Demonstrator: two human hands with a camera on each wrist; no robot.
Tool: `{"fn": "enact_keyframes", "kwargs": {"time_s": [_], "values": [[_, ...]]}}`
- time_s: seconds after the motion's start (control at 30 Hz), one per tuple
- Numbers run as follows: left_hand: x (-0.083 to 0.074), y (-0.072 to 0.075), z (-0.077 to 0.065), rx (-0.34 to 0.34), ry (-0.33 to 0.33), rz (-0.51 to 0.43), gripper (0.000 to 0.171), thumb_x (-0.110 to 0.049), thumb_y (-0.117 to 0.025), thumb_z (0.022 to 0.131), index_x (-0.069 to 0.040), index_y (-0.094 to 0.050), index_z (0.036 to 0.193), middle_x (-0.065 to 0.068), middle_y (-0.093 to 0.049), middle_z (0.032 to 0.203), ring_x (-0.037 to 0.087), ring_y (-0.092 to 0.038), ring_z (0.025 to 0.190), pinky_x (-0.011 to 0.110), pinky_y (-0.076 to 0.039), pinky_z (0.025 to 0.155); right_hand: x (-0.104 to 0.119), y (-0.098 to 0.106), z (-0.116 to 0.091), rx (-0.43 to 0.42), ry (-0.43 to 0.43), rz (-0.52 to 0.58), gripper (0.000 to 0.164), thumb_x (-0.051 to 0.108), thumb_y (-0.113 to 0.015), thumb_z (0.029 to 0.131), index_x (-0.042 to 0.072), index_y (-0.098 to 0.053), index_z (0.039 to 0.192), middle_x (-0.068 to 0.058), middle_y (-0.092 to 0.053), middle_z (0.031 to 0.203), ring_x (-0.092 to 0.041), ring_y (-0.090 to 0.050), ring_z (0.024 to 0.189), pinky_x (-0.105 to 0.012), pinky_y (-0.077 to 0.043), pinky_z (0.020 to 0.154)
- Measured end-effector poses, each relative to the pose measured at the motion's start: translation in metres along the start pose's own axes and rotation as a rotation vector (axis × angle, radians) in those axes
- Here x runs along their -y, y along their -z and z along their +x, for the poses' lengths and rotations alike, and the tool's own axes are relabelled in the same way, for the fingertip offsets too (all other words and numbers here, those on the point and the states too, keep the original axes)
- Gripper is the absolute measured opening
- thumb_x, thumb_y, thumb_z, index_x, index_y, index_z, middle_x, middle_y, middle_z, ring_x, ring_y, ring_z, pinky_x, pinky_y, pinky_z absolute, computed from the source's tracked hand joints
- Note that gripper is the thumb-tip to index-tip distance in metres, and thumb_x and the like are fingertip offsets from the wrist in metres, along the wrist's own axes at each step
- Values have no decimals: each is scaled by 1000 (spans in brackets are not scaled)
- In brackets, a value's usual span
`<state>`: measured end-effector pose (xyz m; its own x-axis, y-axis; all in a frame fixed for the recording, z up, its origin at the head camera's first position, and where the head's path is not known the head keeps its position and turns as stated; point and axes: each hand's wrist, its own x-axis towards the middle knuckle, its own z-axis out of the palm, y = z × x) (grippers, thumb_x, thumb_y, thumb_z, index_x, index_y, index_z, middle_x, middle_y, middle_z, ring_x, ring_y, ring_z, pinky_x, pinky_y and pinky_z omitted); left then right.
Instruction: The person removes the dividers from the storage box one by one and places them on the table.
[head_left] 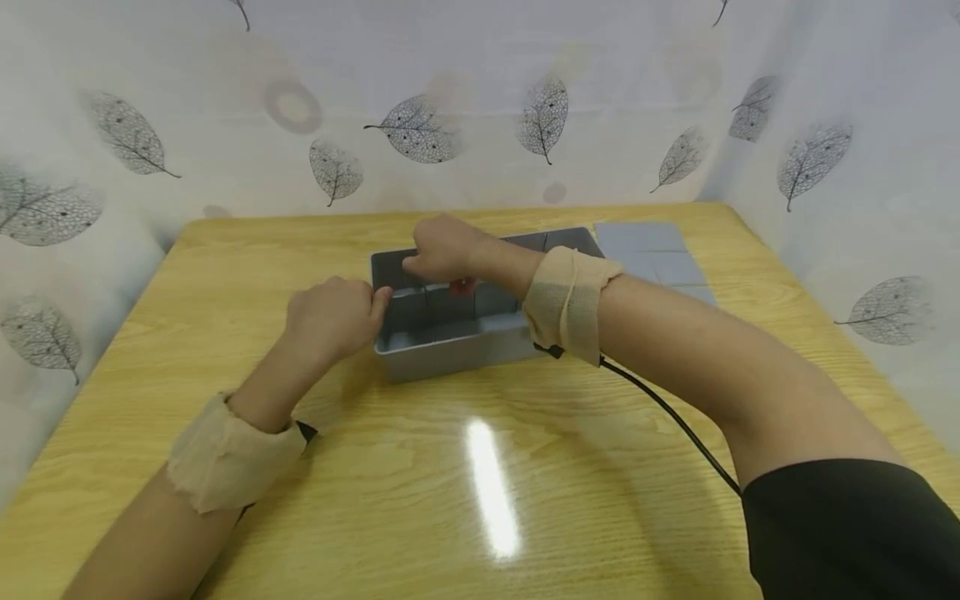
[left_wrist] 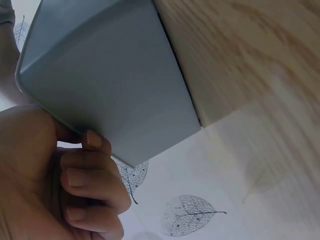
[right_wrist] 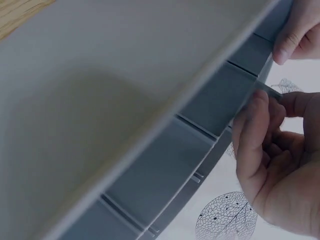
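Observation:
A grey rectangular box (head_left: 450, 350) with slotted inner walls stands on the table. My left hand (head_left: 333, 317) grips its left end, with thumb and index finger at the rim. In the left wrist view the outer end wall of the box (left_wrist: 115, 80) fills the middle, and the other left fingers (left_wrist: 95, 185) curl below the rim. My right hand (head_left: 450, 248) reaches over the box's left part. In the right wrist view it pinches a thin grey divider panel (right_wrist: 270, 89) between thumb and fingers, at the long inner wall. The panel's lower part is hidden.
Several flat grey panels (head_left: 645, 242) lie on the wooden table (head_left: 360, 492) to the right of the box. A leaf-patterned curtain (head_left: 480, 108) hangs behind and at the sides. A black cable (head_left: 675, 417) runs from my right wrist band (head_left: 570, 300).

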<state>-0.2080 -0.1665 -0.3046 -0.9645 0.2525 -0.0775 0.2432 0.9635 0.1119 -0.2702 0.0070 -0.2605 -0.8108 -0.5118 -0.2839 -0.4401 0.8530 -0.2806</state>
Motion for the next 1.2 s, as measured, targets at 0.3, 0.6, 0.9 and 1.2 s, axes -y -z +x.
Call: {"fn": "enact_keyframes", "kwargs": {"time_s": [0.3,0.6,0.9,1.2], "values": [[-1,-9,6,-186,-180,-80,25,-35,-44,95,-11,-50,96,6,-55,71,21,-52,58,38,-43,47,1,-1,8,62,9,-23,33,25,-39,96,10,-47,67,0,-45,51,-15,-55,43,-26,-50,47],[-1,-12,13,-159,-210,-152,17,-28,-45,96,-13,-53,93,5,-57,77,22,-54,67,40,-44,54,4,-2,6,44,-14,-12,25,24,-38,97,5,-50,86,-10,-63,71,-16,-60,48,-25,-50,47],[-2,-14,13,-176,-205,-140,18,-28,-47,95,-13,-51,86,5,-54,72,23,-52,65,41,-43,53,2,-1,2,-10,12,102,30,18,-37,94,-1,-52,76,-12,-62,62,-19,-58,45,-27,-50,44],[1,-15,17,-198,-280,-158,17,-24,-48,94,-11,-51,83,4,-51,67,22,-49,60,38,-41,55,-2,2,8,13,-3,156,40,23,-39,96,3,-48,62,-9,-55,54,-21,-60,48,-29,-51,47]]}}
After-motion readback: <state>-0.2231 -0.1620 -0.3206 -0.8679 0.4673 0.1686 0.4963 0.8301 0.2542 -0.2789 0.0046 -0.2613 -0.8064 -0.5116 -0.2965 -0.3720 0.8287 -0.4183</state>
